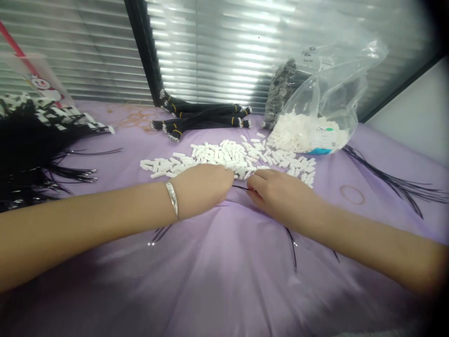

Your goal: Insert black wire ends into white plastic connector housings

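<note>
Thin black wires (240,187) run between my two hands, just in front of a heap of small white plastic housings (224,154). My left hand (203,187), with a silver bangle at the wrist, is closed around the wires, its fingertips mostly hidden. Below that wrist, wire ends with shiny metal tips show on the cloth. My right hand (277,194) pinches the wires between thumb and fingers. More dark wire ends come out beneath the right forearm. Whether either hand also holds a white housing cannot be seen.
Bundled black wires (203,114) lie behind the heap. A clear bag of white housings (312,128) stands back right beside a bag of dark parts (280,91). Finished-looking black wires with white ends (31,140) pile up left, near a plastic cup (42,77). Loose wires (389,173) lie right.
</note>
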Demonstrator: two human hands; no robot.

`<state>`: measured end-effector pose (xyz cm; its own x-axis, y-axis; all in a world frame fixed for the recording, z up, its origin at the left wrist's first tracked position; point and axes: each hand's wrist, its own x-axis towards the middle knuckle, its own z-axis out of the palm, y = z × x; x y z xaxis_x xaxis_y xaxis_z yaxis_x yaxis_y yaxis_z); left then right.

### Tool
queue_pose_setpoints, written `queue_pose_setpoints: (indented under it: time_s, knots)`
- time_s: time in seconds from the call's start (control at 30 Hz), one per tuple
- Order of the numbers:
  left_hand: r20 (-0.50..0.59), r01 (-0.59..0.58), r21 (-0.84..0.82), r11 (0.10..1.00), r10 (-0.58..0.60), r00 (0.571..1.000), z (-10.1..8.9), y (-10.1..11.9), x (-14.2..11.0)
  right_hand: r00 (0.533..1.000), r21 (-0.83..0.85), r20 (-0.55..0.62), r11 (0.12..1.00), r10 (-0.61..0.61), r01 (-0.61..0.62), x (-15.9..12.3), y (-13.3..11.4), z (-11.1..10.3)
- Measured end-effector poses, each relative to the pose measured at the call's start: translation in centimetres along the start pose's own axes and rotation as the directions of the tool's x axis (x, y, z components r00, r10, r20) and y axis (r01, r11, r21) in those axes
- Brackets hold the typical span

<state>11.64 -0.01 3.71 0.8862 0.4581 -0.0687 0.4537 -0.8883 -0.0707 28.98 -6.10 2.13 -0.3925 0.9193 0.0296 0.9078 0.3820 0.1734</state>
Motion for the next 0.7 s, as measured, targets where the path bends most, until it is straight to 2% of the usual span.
queue_pose_setpoints:
  time_s: [0.07, 0.1, 0.17, 0.23, 0.27, 0.33, 0.37, 0.47, 0.57, 0.63, 0.7]
  knots:
    - [0.05, 0.01, -0.042, 0.999, -0.007, 0.999, 0.6, -0.6, 0.3, 1.0, 0.027, 0.022, 1.0, -0.014, 0.013, 0.3, 0.2, 0.4]
    - [0.039, 0.012, -0.057, 0.998, -0.01, 0.999, 0.9, -0.8, 0.1, 1.0, 0.034, 0.008, 0.999, -0.029, 0.028, 0.1, 0.2, 0.5]
    - [-0.086, 0.001, -0.054, 0.999, -0.006, 0.996, 1.4, -1.0, -1.3, 0.993, 0.047, -0.087, 0.996, -0.074, 0.078, -1.0, 0.1, 0.2]
    - [-0.236, -0.017, -0.02, 1.0, 0.012, 0.972, 1.8, -0.7, -3.9, 0.969, 0.091, -0.201, 0.982, -0.144, 0.164, -3.2, -0.4, -0.5]
    - [-0.269, -0.039, -0.012, 0.999, 0.034, 0.963, 2.0, -0.4, -5.6, 0.959, 0.141, -0.222, 0.968, -0.174, 0.208, -4.5, -0.8, -0.9]
    - [-0.25, -0.077, -0.029, 0.997, 0.067, 0.966, 2.4, 0.5, -9.1, 0.943, 0.119, -0.218, 0.952, -0.252, 0.282, -7.2, -1.9, -1.2]
    - [-0.188, -0.104, -0.048, 0.993, 0.094, 0.978, 2.7, 1.0, -10.7, 0.928, 0.072, -0.195, 0.939, -0.318, 0.337, -8.3, -2.5, -1.1]
    - [-0.079, -0.209, -0.175, 0.962, 0.198, 0.977, 3.6, 2.3, -14.2, 0.877, -0.068, -0.132, 0.887, -0.462, 0.457, -10.7, -4.1, 0.1]
    - [-0.054, -0.24, -0.212, 0.947, 0.234, 0.971, 4.5, 3.2, -15.3, 0.862, -0.174, -0.139, 0.869, -0.488, 0.464, -11.6, -5.3, 1.7]
    - [-0.097, -0.24, -0.196, 0.951, 0.225, 0.969, 5.0, 3.5, -15.3, 0.867, -0.203, -0.168, 0.877, -0.469, 0.435, -12.1, -5.4, 2.6]
    - [-0.162, -0.231, -0.178, 0.956, 0.203, 0.966, 5.3, 3.6, -15.6, 0.866, -0.15, -0.213, 0.891, -0.453, 0.43, -13.1, -4.7, 3.2]
